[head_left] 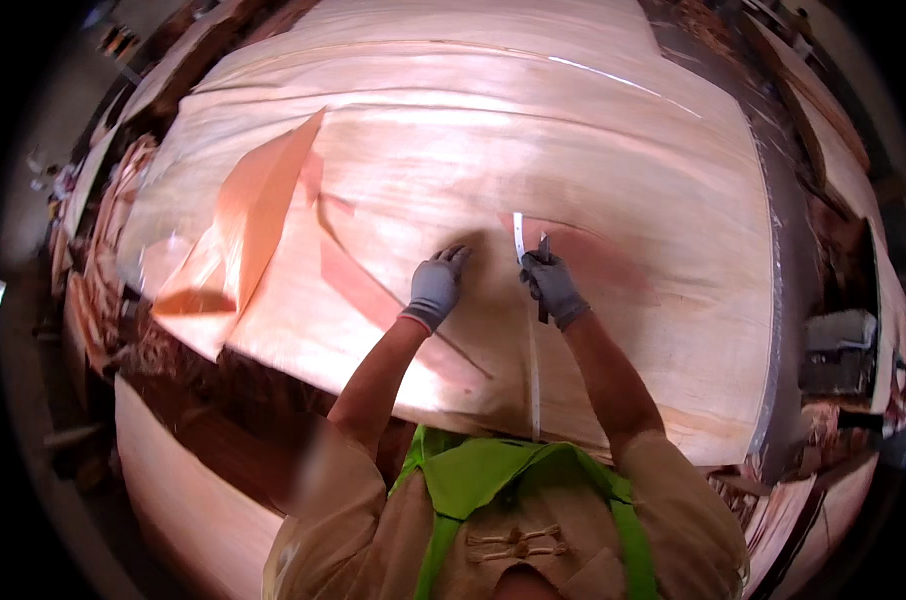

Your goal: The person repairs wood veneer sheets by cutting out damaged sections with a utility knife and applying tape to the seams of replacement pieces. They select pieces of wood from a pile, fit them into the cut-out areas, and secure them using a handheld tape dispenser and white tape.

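Note:
Both of my hands wear grey gloves and are over a large, pale wood veneer sheet (633, 170). My left hand (438, 287) rests on the sheet with its fingers stretched out, holding nothing. To its right, my right hand (553, 283) is closed around a dark, slim tool that looks like a utility knife (543, 308). Next to that hand's fingertips a narrow white strip (518, 230) stands out. A thin pale strip (535, 385) runs from below the hand toward my body. Beyond them lies a reddish patch (583, 248) in the sheet.
A loose orange-brown veneer piece (258, 215) rises, folded, at the left. Another reddish strip (358, 285) lies beside it. Torn veneer scraps (113, 225) are heaped along the left side. At the right are a dark border strip (788, 250) and a grey block-like object (839, 345).

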A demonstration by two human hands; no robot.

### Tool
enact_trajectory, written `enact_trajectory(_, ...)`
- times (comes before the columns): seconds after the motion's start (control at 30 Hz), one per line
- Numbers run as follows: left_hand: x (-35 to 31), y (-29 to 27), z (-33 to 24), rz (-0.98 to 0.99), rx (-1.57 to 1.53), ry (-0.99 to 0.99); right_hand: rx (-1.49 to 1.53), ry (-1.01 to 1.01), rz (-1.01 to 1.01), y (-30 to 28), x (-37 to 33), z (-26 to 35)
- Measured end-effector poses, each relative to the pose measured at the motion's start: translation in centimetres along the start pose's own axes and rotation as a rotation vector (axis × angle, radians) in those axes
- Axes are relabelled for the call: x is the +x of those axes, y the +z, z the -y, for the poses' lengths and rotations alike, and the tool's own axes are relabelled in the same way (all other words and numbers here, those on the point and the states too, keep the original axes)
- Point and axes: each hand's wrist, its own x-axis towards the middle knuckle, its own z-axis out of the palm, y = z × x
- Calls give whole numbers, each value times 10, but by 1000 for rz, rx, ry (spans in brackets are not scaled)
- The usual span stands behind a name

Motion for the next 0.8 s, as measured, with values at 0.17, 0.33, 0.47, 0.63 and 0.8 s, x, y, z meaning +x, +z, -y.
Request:
enact_trajectory(0.17,75,1,16,86,273,446,-17,221,-306,16,60,2)
enact_trajectory(0.33,105,25,26,90,151,667,12,212,-362,30,55,1)
enact_trajectory(0.47,110,23,23,81,97,676,-14,274,-358,49,27,-12)
enact_trajectory(0.63,121,42,32,34,106,593,11,135,-443,1,22,11)
enact_trajectory(0.8,165,63,-60,154,45,763,-13,195,-649,-100,52,-3)
